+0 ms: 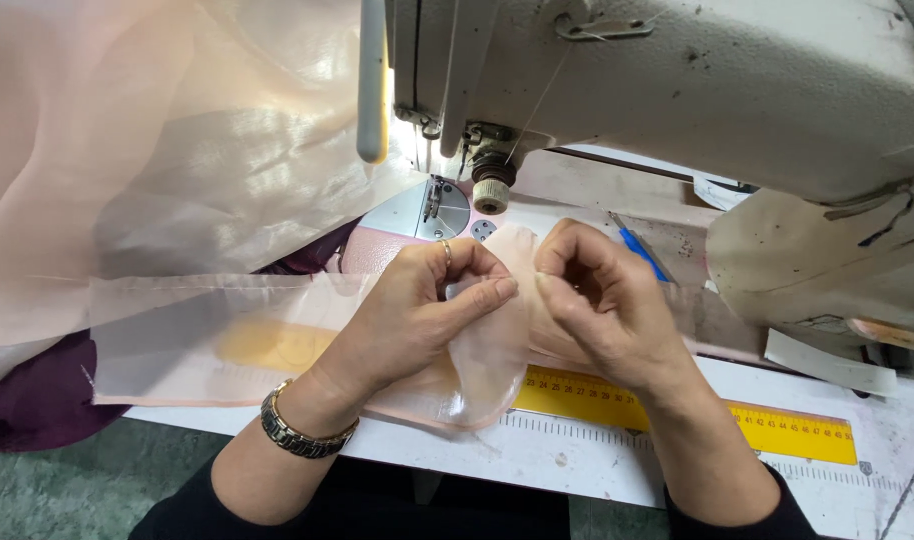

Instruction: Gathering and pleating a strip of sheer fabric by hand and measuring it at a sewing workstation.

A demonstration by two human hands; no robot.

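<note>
Under the arm of a worn off-white sewing machine (pixel 737 90), two hands work a fold of cloth.

Sheer peach organza fabric (pixel 177 180) spills from the upper left across the white bench (pixel 577 460) and over a yellow plastic ruler (pixel 777 425). The left hand (pixel 417 300), with its gold wristwatch (pixel 302 430), and the right hand (pixel 602 300) both pinch the fabric's folded edge just before the needle plate, seemingly to keep the slippery layers aligned.

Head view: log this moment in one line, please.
left hand: pinching sheer peach fabric | right hand: pinching same fabric | sewing machine: behind | yellow ruler: on table
</note>
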